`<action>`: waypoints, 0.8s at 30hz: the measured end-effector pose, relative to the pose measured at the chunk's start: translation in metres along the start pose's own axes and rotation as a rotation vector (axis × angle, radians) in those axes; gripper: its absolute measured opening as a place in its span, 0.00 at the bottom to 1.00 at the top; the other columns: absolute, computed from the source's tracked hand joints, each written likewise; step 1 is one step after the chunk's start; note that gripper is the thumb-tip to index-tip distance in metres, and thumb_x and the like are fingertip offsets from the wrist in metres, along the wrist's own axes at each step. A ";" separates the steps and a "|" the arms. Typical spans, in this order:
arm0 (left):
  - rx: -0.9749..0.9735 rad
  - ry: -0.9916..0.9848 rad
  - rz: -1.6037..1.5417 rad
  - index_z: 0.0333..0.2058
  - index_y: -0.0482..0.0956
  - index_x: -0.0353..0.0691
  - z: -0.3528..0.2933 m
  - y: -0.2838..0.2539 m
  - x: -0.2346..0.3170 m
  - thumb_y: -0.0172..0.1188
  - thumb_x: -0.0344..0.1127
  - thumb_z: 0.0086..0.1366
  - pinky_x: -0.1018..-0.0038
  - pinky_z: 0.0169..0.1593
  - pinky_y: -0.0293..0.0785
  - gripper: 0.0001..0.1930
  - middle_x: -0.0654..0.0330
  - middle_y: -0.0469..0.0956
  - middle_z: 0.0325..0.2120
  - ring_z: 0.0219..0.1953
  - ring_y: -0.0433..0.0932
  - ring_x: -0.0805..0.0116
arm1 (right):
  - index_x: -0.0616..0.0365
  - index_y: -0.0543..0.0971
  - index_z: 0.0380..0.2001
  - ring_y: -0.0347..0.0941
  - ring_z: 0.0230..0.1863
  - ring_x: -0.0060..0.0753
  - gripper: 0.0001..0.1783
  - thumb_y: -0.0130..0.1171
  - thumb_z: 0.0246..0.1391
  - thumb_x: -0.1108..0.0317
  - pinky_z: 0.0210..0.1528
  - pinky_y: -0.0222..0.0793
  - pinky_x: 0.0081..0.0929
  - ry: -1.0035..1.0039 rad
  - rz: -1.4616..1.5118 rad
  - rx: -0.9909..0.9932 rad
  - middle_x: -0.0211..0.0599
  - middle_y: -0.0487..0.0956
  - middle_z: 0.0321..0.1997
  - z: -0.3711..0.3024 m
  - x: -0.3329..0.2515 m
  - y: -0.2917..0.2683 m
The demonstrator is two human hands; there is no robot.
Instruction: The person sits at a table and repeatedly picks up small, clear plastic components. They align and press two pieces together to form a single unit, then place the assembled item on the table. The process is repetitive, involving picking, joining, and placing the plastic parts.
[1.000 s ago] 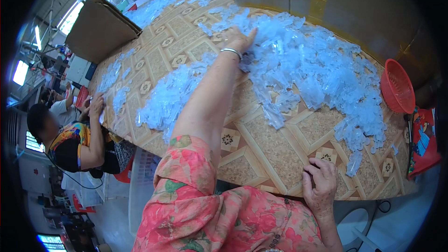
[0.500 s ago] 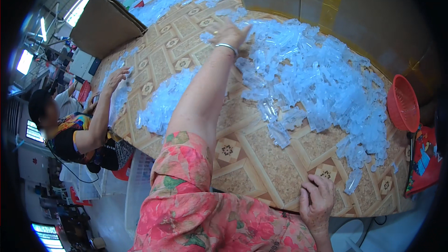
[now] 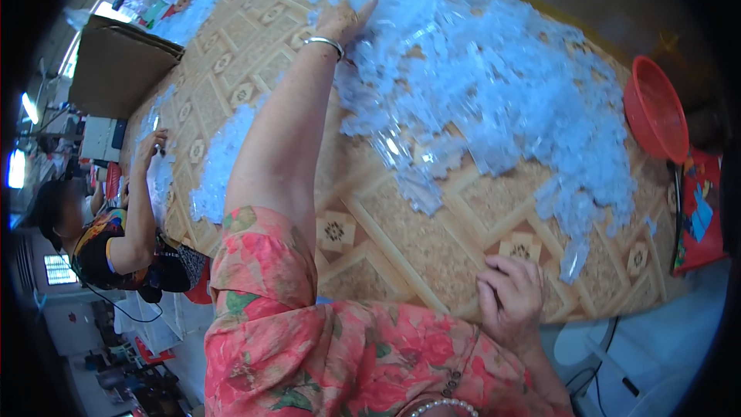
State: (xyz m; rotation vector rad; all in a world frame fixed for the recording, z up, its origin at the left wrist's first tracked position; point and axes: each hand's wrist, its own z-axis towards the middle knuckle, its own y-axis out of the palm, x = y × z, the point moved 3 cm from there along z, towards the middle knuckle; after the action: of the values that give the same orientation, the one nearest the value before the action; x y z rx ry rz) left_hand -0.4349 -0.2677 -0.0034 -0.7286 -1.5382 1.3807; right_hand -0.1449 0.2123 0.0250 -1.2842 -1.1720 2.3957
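The patterned table (image 3: 421,259) sits higher and farther left in the head view than half a second ago; the view has shifted. A brown carton (image 3: 617,11) stands along the far right edge, a cardboard panel (image 3: 123,69) toward the far left.

The main heap of clear plastic pieces (image 3: 478,85) covers the middle and right of the table. A smaller pile (image 3: 224,158) lies left of the extended forearm. A co-worker (image 3: 116,251) occupies the left side.

The red basket (image 3: 656,108) stays tilted at the heap's right end. Below it, the red bag (image 3: 702,220) carries a blue printed figure; any lettering is too small to tell.

Left hand (image 3: 340,22): at the heap's far left edge, as before; thumb spread wide, fingers extended and foreshortened. Whether the palm covers any piece cannot be told. Right hand (image 3: 513,297): remains at the near table edge, fingers loosely curled around bare air.

A silver bracelet (image 3: 324,42) rings the left wrist. A bead necklace (image 3: 444,404) has entered the lower edge.
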 end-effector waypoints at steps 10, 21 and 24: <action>0.040 0.117 -0.120 0.56 0.79 0.26 -0.096 -0.005 0.073 0.44 0.78 0.66 0.55 0.66 0.69 0.51 0.32 0.77 0.55 0.61 0.75 0.36 | 0.59 0.82 0.37 0.76 0.49 0.47 0.11 0.69 0.48 0.75 0.53 0.71 0.45 -0.096 -0.029 0.060 0.40 0.80 0.47 -0.006 -0.005 0.003; 0.046 0.343 -0.516 0.52 0.79 0.25 -0.154 0.010 0.100 0.44 0.73 0.69 0.51 0.63 0.70 0.47 0.32 0.78 0.53 0.59 0.75 0.34 | 0.57 0.80 0.52 0.72 0.60 0.49 0.23 0.68 0.51 0.72 0.61 0.69 0.44 -0.231 -0.093 0.016 0.41 0.76 0.62 0.026 -0.024 0.020; 0.035 0.462 -0.356 0.55 0.77 0.27 -0.207 -0.040 0.086 0.48 0.66 0.73 0.52 0.64 0.70 0.39 0.34 0.78 0.54 0.60 0.74 0.35 | 0.56 0.78 0.56 0.68 0.66 0.49 0.27 0.69 0.51 0.69 0.66 0.66 0.45 -0.294 -0.163 -0.032 0.41 0.72 0.68 0.035 -0.031 0.033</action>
State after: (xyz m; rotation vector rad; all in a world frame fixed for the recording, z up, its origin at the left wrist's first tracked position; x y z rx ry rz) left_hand -0.2771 -0.1106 0.0469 -0.6572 -1.2005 0.8959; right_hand -0.1464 0.1554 0.0315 -0.8248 -1.3380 2.5091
